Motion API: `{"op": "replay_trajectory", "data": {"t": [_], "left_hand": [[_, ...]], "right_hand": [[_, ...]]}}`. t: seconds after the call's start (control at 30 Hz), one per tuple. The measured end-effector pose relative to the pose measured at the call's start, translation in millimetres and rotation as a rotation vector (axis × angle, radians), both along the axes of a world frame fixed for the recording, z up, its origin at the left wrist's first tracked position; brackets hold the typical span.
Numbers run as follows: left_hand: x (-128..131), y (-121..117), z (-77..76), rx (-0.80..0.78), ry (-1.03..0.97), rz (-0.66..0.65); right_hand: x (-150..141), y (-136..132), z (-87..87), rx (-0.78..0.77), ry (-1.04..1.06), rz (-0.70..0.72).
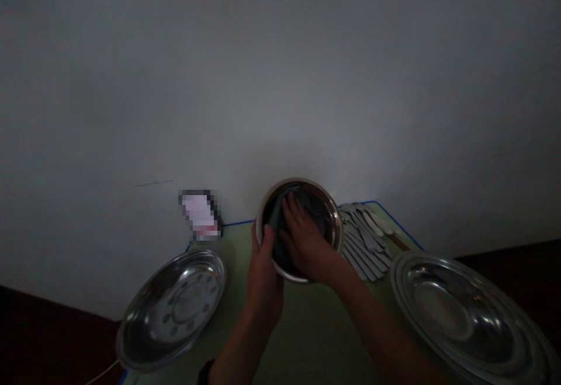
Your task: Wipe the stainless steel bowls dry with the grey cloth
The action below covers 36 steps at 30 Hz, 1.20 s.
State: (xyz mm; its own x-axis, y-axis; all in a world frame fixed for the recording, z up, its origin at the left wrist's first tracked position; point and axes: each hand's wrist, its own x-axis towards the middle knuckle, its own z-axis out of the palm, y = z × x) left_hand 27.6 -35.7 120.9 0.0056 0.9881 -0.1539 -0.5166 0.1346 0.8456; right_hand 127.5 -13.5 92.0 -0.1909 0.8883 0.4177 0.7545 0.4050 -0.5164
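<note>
Wiping looks like the step in hand: right grip lies flat, fingers stretched out over a dark cloth inside the bowl, not closed round anything I can see. Left grip is curled round the bowl's left rim, thumb over the edge. Next move, I'd reckon, calls for a steady left hold while the cloth works round the wall. Bowl's shiny steel, dark inside, mouth tipped toward the near side, at the far part of the worktop, cutlery just to its right. Can't tell if its base touches down.
</note>
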Motion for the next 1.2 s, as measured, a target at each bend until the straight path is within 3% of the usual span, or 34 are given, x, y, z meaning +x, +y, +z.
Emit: {"op": "replay_trajectory", "data": {"t": [0.13,0.23,0.43,0.53,0.7,0.77,0.87,1.0,1.2], "left_hand": [[-1.6,6.1,-2.0,-0.016,-0.104,-0.03],[-5.3,9.1,5.1,-0.039,-0.139,-0.025],[-18.3,18.8,10.4,-0.071,-0.044,0.154],[-25.6,22.6,9.1,0.04,0.129,0.243],[-30.1,15.9,12.7,0.284,0.348,0.224],[-26.9,12.5,13.7,0.335,0.403,0.191],[-18.7,10.6,11.8,0.278,0.357,0.157],[-10.6,9.0,7.4,0.263,0.291,0.083],[-9.8,2.9,4.6,0.285,0.384,0.028]], "right_hand": [[-4.9,-8.1,11.6,-0.158,0.108,0.244],[-7.7,-15.5,22.1,-0.178,0.194,0.382],[-12.8,-32.0,35.9,-0.157,0.148,0.42],[-12.5,-34.4,32.1,-0.155,0.015,0.341],[-6.2,-21.1,7.9,-0.067,-0.246,-0.058],[-2.9,-11.7,-2.4,0.006,-0.246,-0.192],[2.9,3.7,-14.5,0.135,-0.133,-0.323],[12.8,20.2,-25.2,0.27,0.09,-0.305],[18.7,29.4,-33.0,0.28,0.252,-0.31]]}}
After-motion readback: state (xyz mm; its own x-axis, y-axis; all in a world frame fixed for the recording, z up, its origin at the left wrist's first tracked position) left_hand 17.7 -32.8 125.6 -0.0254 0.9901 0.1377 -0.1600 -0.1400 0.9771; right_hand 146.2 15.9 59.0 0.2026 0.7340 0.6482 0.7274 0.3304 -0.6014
